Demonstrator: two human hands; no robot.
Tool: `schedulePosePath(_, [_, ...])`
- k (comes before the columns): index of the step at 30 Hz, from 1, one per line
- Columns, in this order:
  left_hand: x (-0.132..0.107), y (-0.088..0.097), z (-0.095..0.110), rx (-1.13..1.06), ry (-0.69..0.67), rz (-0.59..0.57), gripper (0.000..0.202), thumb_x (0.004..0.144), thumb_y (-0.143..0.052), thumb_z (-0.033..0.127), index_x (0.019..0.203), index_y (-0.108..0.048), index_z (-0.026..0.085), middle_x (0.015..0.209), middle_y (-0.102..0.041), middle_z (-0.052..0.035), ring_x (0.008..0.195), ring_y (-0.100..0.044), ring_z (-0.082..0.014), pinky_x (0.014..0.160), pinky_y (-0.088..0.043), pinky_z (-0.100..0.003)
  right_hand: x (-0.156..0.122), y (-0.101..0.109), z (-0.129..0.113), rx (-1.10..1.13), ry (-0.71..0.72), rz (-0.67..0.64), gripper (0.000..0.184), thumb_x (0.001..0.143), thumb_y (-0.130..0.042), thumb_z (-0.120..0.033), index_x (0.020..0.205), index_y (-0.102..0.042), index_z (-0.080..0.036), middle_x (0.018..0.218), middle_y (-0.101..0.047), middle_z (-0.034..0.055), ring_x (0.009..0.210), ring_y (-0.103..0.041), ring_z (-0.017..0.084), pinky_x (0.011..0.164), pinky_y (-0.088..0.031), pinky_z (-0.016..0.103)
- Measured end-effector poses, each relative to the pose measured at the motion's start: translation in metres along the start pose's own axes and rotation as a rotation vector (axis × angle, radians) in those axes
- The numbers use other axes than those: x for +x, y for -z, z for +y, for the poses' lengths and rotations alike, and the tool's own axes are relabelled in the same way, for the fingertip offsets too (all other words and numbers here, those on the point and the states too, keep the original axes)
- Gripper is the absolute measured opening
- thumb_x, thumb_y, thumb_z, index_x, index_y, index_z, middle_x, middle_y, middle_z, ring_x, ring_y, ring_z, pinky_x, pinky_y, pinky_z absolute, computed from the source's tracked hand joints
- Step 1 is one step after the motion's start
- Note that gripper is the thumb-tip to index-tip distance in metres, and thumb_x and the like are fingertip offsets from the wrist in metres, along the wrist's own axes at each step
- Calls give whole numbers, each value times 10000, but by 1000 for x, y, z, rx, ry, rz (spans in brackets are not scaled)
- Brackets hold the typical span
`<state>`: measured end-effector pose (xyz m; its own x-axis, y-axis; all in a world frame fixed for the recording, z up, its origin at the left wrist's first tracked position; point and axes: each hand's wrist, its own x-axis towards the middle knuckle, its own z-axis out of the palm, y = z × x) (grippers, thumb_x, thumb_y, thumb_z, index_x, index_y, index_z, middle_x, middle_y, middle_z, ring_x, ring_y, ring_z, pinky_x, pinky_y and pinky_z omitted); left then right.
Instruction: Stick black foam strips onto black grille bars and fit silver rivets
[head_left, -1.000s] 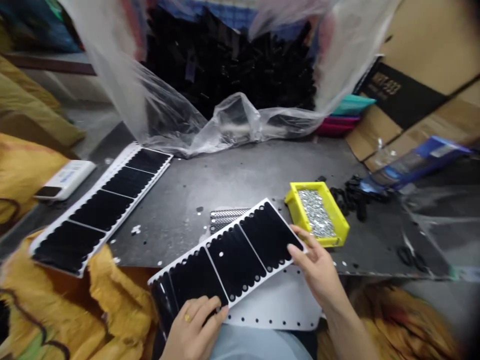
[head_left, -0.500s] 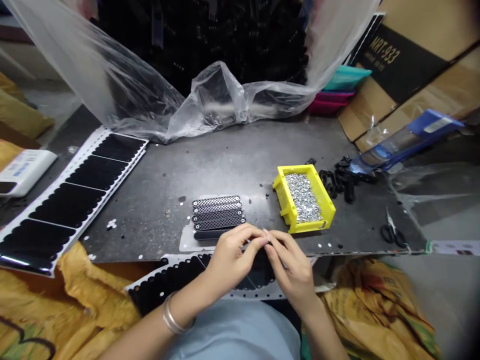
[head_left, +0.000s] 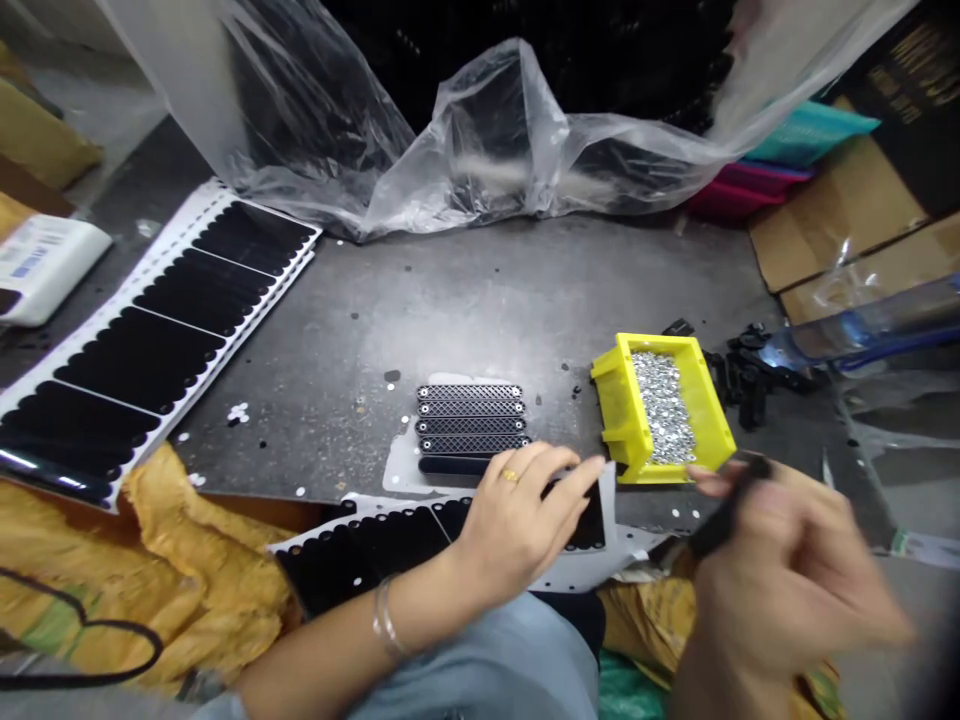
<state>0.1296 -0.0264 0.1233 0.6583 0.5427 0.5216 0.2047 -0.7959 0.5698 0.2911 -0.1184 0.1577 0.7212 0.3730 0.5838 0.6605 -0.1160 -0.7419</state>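
1. Dark metal table (head_left: 465, 300) with a yellow bin (head_left: 660, 410) of silver studs (head_left: 664, 425) near its front edge, and mesh strips (head_left: 471, 425) in a row left of the bin
2. Left hand (head_left: 521, 520), open and empty, fingers together, lies over a black sheet (head_left: 367, 550) at the front edge
3. Right hand (head_left: 780, 580), blurred, seems pinched on a black strip (head_left: 727, 505), just past the bin's front corner

Diffuse light gives soft shadows; wide-angle distortion bends the edges. Motion blurs the bare right hand (head_left: 780, 590); crumpled clear plastic sheeting (head_left: 480, 150) shows glare.
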Motion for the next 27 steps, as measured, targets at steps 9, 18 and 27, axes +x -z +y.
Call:
schedulePosePath(9, [-57,92,-78,73,727,17,152,981,-618,343,1010,-753,281,956,-798,-4,941,-686,-226,953,-422,-437,-48,-109,-22,170,462,-1001,163,996,-640,-188,1101,-759,-221,1061,-767,77,930,-688,204,812,-554,380])
schedulePosePath(18, [-50,79,-83,-42,745,-11,157,947,-665,370,869,-772,285,849,-788,18,901,-673,-219,969,-394,-452,-43,-113,-25,142,443,-1068,171,1013,-609,-187,1113,-747,-204,1076,-744,95,969,-653,212,836,-550,382])
schedulePosePath(27, [-45,80,-92,-57,763,-74,196,915,-678,374,762,-693,251,830,-755,20,902,-658,-214,968,-388,-421,-8,-78,-6,90,204,-1059,161,993,-664,-255,1119,-761,-230,1018,-734,67,947,-694,193,843,-583,358])
